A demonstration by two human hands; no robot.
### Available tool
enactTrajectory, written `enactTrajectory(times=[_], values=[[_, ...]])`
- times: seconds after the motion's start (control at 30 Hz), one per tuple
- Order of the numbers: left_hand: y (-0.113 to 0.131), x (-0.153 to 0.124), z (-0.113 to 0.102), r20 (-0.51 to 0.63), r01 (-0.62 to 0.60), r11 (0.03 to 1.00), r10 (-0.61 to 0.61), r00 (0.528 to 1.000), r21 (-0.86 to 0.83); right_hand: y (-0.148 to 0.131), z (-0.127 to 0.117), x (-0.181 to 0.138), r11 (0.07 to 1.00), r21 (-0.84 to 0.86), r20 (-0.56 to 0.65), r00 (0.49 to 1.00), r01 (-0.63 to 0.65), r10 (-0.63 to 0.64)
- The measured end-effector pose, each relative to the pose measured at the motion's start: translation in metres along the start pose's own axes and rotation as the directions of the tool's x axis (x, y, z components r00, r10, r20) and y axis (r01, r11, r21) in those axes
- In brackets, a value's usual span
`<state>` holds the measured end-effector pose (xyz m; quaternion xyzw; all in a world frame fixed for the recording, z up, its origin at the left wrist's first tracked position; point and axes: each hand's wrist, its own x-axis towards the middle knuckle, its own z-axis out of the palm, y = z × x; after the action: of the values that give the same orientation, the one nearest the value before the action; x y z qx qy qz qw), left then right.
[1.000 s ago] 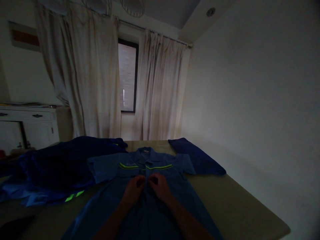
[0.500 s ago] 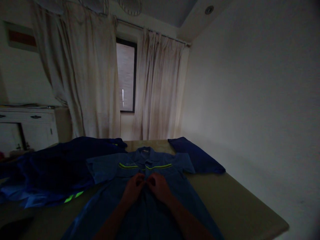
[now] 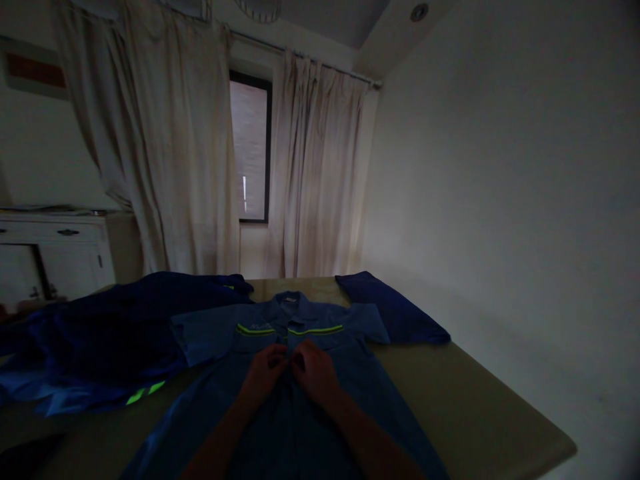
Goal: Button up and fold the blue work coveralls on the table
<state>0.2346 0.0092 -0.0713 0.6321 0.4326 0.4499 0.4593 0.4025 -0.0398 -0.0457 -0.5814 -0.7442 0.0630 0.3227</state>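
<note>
A blue short-sleeved work shirt point(image 3: 345, 373) with a neon green chest stripe lies flat, collar away from me, on a table point(image 3: 475, 413). My left hand point(image 3: 264, 373) and my right hand point(image 3: 313, 370) meet at the shirt's front placket just below the stripe. Both have their fingers curled and pinched on the cloth at the opening. The room is dim and the fingertips are hard to make out.
A heap of dark blue garments point(image 3: 100, 333) with neon strips lies at the left of the table. Another folded blue piece point(image 3: 395, 310) lies at the far right. Behind are curtains point(image 3: 190, 167), a window and a white cabinet point(image 3: 55, 253). A wall runs along the right.
Both hands have crept slightly up the shirt front toward the green stripe, staying pinched together. The view has tilted a little.
</note>
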Motion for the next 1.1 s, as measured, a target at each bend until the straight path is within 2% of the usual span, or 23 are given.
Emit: enactTrajectory(times=[0.2,0.43,0.5,0.57,0.67,0.77,0.93,1.03,1.1], values=[[0.0,0.006,-0.006,0.002,0.064,0.998,-0.064,0.998,-0.005,0.002,-0.001,0.0,0.979,0.185,-0.062,0.995,0.085,-0.075],[0.002,0.004,-0.007,-0.011,0.02,1.0,-0.02,1.0,0.021,0.0,0.009,0.0,0.97,0.239,-0.074,0.997,0.038,-0.021],[0.003,0.002,-0.004,-0.011,-0.003,1.0,0.004,1.0,0.031,0.0,0.008,0.003,0.948,0.318,-0.059,0.997,-0.034,0.056],[0.003,-0.002,-0.002,0.001,-0.048,0.996,0.048,0.999,0.07,0.001,0.007,0.006,0.903,0.397,-0.01,0.984,-0.161,0.179],[0.005,-0.008,0.003,0.023,-0.143,0.96,0.142,0.99,0.239,0.004,0.005,0.01,0.844,0.441,0.072,0.949,-0.307,0.308],[0.009,-0.014,0.006,0.048,-0.175,0.899,0.17,0.984,0.4,0.006,0.004,0.011,0.853,0.429,0.089,0.953,-0.298,0.289],[0.017,-0.023,0.006,0.112,-0.205,0.791,0.173,0.979,0.576,0.006,0.008,0.002,0.944,0.295,0.016,0.989,-0.144,0.146],[0.018,-0.014,0.004,0.16,-0.178,0.728,0.094,0.983,0.662,0.012,0.008,0.005,0.973,0.209,-0.055,0.992,-0.097,0.111],[0.02,0.002,-0.001,0.194,-0.187,0.689,0.069,0.979,0.7,0.022,0.002,0.018,0.99,0.11,-0.075,0.993,-0.088,0.096]])
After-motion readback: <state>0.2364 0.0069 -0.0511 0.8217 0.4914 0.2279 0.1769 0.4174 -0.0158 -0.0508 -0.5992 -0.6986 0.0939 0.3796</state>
